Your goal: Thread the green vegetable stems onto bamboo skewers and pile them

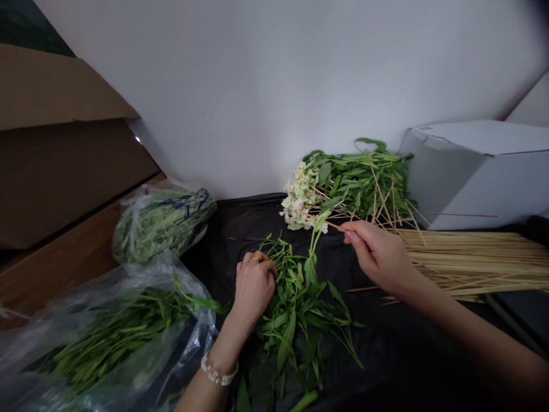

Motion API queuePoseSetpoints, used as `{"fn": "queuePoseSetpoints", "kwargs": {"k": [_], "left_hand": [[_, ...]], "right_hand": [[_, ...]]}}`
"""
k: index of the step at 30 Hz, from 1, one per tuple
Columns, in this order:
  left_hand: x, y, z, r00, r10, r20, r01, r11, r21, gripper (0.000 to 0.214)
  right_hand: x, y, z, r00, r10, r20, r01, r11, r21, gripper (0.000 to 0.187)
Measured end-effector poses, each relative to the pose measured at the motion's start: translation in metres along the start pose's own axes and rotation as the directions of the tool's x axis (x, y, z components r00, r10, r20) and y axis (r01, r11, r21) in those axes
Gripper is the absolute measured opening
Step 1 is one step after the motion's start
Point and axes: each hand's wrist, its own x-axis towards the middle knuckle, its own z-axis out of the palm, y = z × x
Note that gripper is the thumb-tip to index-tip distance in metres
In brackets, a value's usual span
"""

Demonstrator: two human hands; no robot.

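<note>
Leafy green stems [295,309] heaped mid-front on the black plastic sheet [386,349], left hand [254,287] closed firmly over them, right hand [378,256] pinching a bamboo skewer [332,224] steadily, tip toward the stalks.

Left hand [254,289] at six o'clock, palm down, fingers curled. Right hand [377,254] at four o'clock, thumb and forefinger pinched, wrist angled inward.

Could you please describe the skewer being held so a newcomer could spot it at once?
On the black plastic sheet, wooden skewers lie heaped at right. The right hand pinches one skewer apart from that heap, its tip pointing at the leafy bundle.
</note>
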Motion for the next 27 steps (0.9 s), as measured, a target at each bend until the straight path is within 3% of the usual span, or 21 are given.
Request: {"fn": "queuePoseSetpoints", "kwargs": {"k": [11, 13, 16, 18, 21, 27], "left_hand": [[-0.003, -0.002, 0.005, 0.993, -0.037, 0.11, 0.042, 0.998, -0.037, 0.009], [0.0, -0.005, 0.004, 0.997, -0.054, 0.055, 0.06, 0.992, -0.113, 0.007], [0.004, -0.007, 0.001, 0.989, -0.091, -0.119, 0.048, 0.945, -0.324, 0.01], [0.006, -0.007, -0.003, 0.968, -0.154, -0.2, 0.031, 0.859, -0.51, 0.007], [0.008, -0.006, -0.008, 0.939, -0.271, -0.213, 0.025, 0.672, -0.74, 0.009], [0.011, -0.007, -0.005, 0.924, -0.383, 0.019, 0.123, 0.249, -0.961, 0.024]], "right_hand": [[-0.001, 0.0, 0.001, 1.0, -0.002, 0.009, 0.002, 1.0, -0.004, 0.019], [-0.001, 0.001, 0.001, 1.0, -0.003, 0.005, 0.003, 1.0, -0.003, 0.019], [-0.001, 0.001, 0.001, 1.0, -0.01, -0.004, 0.01, 1.0, 0.004, 0.019], [-0.001, 0.001, 0.002, 1.0, -0.008, -0.006, 0.008, 1.0, 0.006, 0.019], [-0.001, 0.001, 0.002, 1.0, -0.002, 0.004, 0.002, 1.0, 0.006, 0.02], [-0.001, -0.001, 0.002, 1.0, -0.006, 0.006, 0.006, 1.0, 0.007, 0.02]]}}
